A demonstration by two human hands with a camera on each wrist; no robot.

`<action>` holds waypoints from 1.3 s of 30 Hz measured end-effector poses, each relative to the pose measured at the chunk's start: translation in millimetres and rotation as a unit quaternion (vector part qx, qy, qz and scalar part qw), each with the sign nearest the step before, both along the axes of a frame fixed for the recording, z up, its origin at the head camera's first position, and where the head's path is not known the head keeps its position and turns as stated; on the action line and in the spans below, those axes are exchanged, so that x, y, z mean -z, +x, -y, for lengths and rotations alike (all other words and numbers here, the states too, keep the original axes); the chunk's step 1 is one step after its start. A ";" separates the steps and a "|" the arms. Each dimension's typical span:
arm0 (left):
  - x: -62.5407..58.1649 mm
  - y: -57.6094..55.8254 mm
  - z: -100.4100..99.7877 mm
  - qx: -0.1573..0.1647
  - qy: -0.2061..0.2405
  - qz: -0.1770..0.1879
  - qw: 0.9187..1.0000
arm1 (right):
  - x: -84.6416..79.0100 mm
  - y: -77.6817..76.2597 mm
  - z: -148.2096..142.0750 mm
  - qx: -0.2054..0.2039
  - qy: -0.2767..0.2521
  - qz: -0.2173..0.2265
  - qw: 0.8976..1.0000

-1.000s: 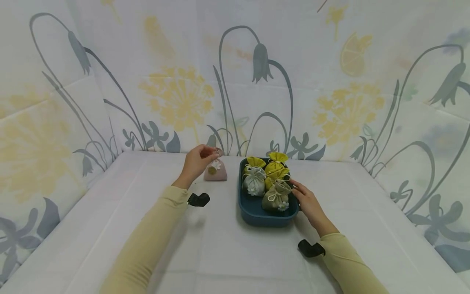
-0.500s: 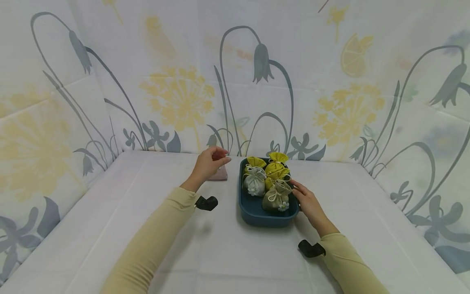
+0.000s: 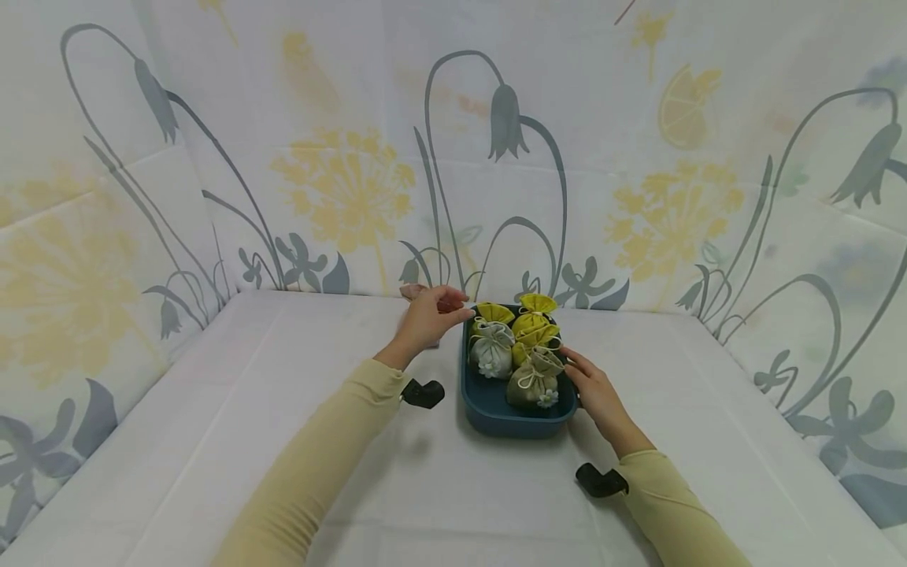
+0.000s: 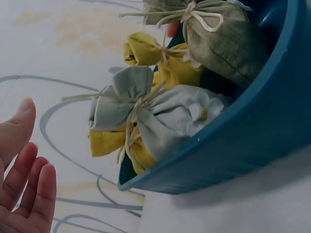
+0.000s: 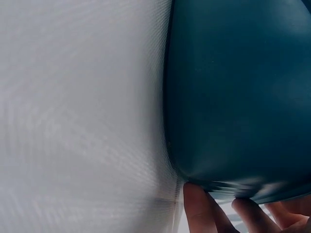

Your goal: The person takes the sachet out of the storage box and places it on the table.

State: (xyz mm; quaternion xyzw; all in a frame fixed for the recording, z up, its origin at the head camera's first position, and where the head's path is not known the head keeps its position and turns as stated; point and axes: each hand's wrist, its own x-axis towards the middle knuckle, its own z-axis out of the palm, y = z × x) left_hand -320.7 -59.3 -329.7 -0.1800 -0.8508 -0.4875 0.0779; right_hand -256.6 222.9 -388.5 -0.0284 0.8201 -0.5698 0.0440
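Note:
My left hand (image 3: 425, 319) is beside the left rim of a blue bin (image 3: 520, 426), its fingers loosely bent with nothing between them. Behind that hand stands a pink drawstring pouch (image 3: 412, 292), mostly hidden. My right hand (image 3: 601, 402) touches the bin's right side; the right wrist view shows its fingers (image 5: 198, 206) against the outer wall (image 5: 233, 97). Inside the bin sit a pale grey pouch (image 4: 167, 116) with a white flower, an olive pouch (image 4: 226, 41), and yellow pouches (image 3: 533, 324) behind them.
White cloth covers the table (image 3: 453, 504). A patterned curtain (image 3: 602, 189) hangs along the back and sides. Black wrist mounts (image 3: 601, 480) stick out near both cuffs.
My left hand has let go of the pink pouch's top and moved right to the bin's rim, leaving the pouch on the table. My right hand stays in place.

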 end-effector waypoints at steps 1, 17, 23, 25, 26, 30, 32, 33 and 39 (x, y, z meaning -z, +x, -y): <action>-0.3 0.3 -2.0 0.000 -0.002 0.005 1.000 | 0.3 -0.3 -0.2 0.000 0.001 0.000 1.000; 5.8 -1.3 -24.1 0.019 -0.016 0.049 0.998 | -1.0 -0.3 0.6 -0.001 0.003 0.002 1.000; 6.6 -1.2 -31.1 0.050 -0.040 0.069 0.996 | 0.1 -1.4 -1.2 -0.002 0.005 -0.005 1.000; 7.9 -1.8 -33.0 0.062 -0.043 0.067 0.995 | 0.3 -1.3 -1.1 -0.003 0.004 -0.006 1.000; 8.2 -1.8 -33.9 0.064 -0.046 0.065 0.995 | 0.5 -1.2 -1.0 -0.003 0.003 -0.006 1.000; 9.3 -1.2 -36.5 0.065 -0.055 0.062 0.994 | 1.8 -1.1 -0.4 -0.005 0.003 -0.006 1.000; 9.5 -0.5 -37.2 0.062 -0.061 0.063 0.994 | 2.8 -1.4 -0.5 -0.002 0.003 -0.003 1.000; 9.7 -0.3 -37.2 0.061 -0.063 0.063 0.994 | 3.0 -1.3 -0.4 -0.002 0.002 -0.002 1.000; 11.4 -0.1 -34.8 0.063 -0.062 0.046 0.995 | 3.6 -1.3 -0.6 -0.002 -0.001 -0.002 1.000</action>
